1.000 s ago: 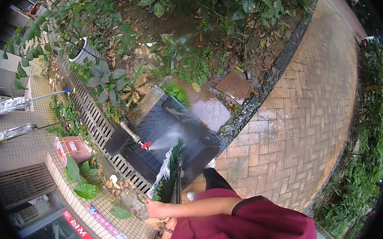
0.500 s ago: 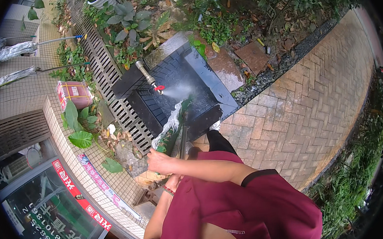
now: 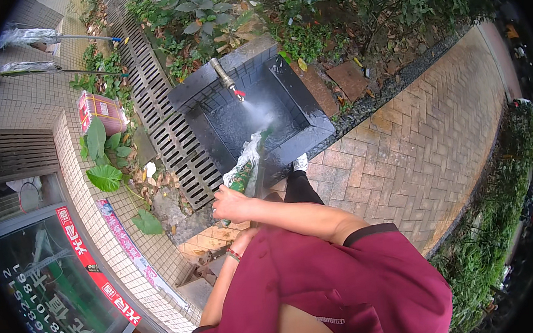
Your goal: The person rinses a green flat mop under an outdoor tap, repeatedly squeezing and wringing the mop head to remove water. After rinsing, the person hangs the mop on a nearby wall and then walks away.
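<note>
My right hand (image 3: pixel 232 205) is closed around a green mop with white strands (image 3: pixel 248 158). Its stringy end slants away from me over the near rim of a dark tiled wash basin (image 3: pixel 309 141). At the basin's far side, a metal tap with a red handle (image 3: pixel 228 82) sprays water toward the strands. My left hand (image 3: pixel 244 238), with a beaded bracelet at the wrist, sits just below the right one. The right forearm hides its fingers, so I cannot see what it grips.
A slotted drain grate (image 3: pixel 166 121) runs along the basin's left. Two white-headed mops (image 3: pixel 27 67) lean by the tiled wall, near a pink wrapped bundle (image 3: pixel 101 112). Brick paving (image 3: pixel 404 162) stretches right. Plants (image 3: pixel 201 15) grow behind the basin.
My view has shifted, so the basin and tap appear farther right and slightly higher. The right hand still grips the mop, and the water keeps spraying.
</note>
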Motion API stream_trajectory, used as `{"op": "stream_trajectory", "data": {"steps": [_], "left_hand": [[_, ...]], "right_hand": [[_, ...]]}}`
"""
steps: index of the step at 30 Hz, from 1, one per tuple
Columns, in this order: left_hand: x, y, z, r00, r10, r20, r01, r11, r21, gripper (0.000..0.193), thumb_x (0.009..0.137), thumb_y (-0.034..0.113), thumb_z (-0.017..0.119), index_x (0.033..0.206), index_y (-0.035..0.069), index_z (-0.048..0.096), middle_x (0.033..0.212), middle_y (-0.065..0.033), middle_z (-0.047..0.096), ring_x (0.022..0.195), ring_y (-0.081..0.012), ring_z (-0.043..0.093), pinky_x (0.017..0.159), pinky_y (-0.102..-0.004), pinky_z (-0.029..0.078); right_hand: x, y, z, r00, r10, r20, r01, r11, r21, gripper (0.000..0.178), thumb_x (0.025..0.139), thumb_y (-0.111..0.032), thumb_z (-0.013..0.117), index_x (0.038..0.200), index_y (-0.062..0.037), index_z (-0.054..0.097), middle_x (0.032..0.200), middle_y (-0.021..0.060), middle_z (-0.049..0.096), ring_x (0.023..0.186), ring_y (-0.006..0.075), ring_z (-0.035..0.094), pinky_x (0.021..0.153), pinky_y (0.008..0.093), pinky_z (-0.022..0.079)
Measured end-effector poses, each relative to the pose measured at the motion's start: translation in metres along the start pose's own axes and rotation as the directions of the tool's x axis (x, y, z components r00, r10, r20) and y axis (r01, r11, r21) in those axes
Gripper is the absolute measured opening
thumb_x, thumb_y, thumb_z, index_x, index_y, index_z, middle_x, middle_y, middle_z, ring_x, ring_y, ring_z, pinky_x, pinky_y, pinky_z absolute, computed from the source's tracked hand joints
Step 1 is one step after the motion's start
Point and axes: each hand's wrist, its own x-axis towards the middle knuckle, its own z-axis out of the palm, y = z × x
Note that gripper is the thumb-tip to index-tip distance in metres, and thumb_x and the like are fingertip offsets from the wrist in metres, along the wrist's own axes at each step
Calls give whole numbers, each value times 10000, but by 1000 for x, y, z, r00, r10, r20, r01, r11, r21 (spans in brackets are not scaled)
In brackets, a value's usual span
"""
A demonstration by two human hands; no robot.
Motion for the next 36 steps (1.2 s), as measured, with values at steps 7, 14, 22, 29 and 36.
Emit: {"op": "stream_trajectory", "data": {"steps": [7, 14, 22, 29, 36], "left_hand": [[-24, -4, -10, 968, -234, 88, 244, 812, -530, 124, 908, 132, 480, 906, 47, 571, 625, 27, 502, 507, -76, 477, 447, -201, 379], [-1, 7, -15, 965, -157, 209, 250, 786, -565, 269, 904, 186, 525, 659, 155, 418, 513, 80, 355, 395, -34, 305, 373, -189, 215], [20, 34, -10, 999, -27, 43, 43, 899, -436, 248, 874, 206, 582, 687, 120, 443, 542, 28, 396, 426, -68, 376, 381, -218, 288], [59, 27, -11, 985, -170, 17, 166, 934, -316, 150, 869, 106, 546, 739, 65, 481, 581, 0, 441, 443, -96, 419, 391, -234, 341], [66, 38, -13, 975, -219, 34, 214, 891, -401, 82, 916, 99, 488, 844, 66, 511, 602, 48, 410, 456, -49, 370, 386, -200, 304]], "right_hand": [[14, -13, -17, 998, -24, 63, 21, 999, 46, 247, 610, -150, 688, 849, -214, 681, 802, -30, 615, 933, 199, 541, 830, 379, 353], [-4, -19, 3, 996, -44, 73, 54, 988, -142, 101, 671, -190, 657, 746, -251, 689, 796, -56, 638, 909, 178, 556, 806, 339, 349], [-22, 5, 7, 949, 93, -303, -119, 991, -69, 133, 692, -166, 626, 805, -204, 684, 807, -22, 597, 908, 199, 520, 828, 348, 353], [-27, 32, 64, 957, 251, -143, -233, 964, 131, 257, 639, -130, 664, 891, -179, 655, 890, 8, 607, 953, 230, 527, 834, 369, 336], [-28, 55, 54, 963, 204, -175, -169, 966, 198, 296, 601, -95, 668, 883, -184, 653, 837, -9, 617, 940, 220, 540, 812, 372, 344]]}}
